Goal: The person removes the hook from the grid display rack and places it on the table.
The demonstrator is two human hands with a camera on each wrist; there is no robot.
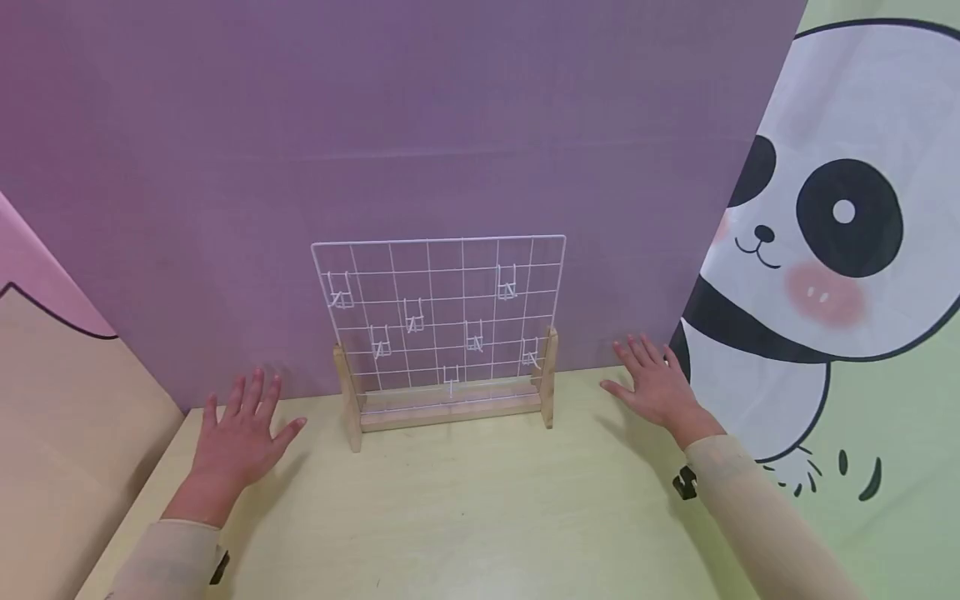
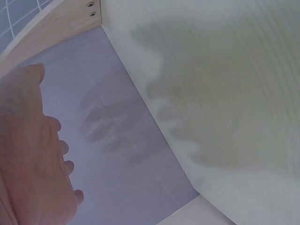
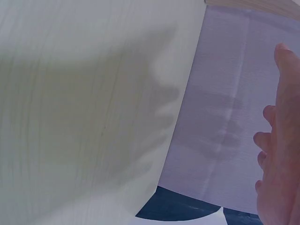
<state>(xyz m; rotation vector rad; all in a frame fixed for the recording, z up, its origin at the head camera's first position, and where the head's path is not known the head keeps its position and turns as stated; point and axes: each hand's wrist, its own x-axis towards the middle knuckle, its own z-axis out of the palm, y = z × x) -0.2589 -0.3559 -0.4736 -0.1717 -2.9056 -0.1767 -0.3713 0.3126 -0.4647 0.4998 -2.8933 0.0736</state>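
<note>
A white wire grid panel (image 1: pixel 438 312) stands upright in a wooden base (image 1: pixel 450 410) at the back of the pale yellow table (image 1: pixel 465 508), against a purple backdrop (image 1: pixel 390 125). Several small white wire hooks (image 1: pixel 507 283) hang on the grid. My left hand (image 1: pixel 243 433) hovers palm down with fingers spread, left of the stand, holding nothing. My right hand (image 1: pixel 654 385) is spread flat over the table to the right of the stand, also empty. The wrist views show each hand, the left hand (image 2: pixel 33 154) and the right hand (image 3: pixel 281 154), above its shadow on table and backdrop.
A panda-print cloth (image 1: pixel 840 250) hangs at the right, close behind my right hand. A pink and tan panel (image 1: pixel 52 400) borders the left side. The table's left edge (image 1: pixel 135 508) runs diagonally near my left forearm.
</note>
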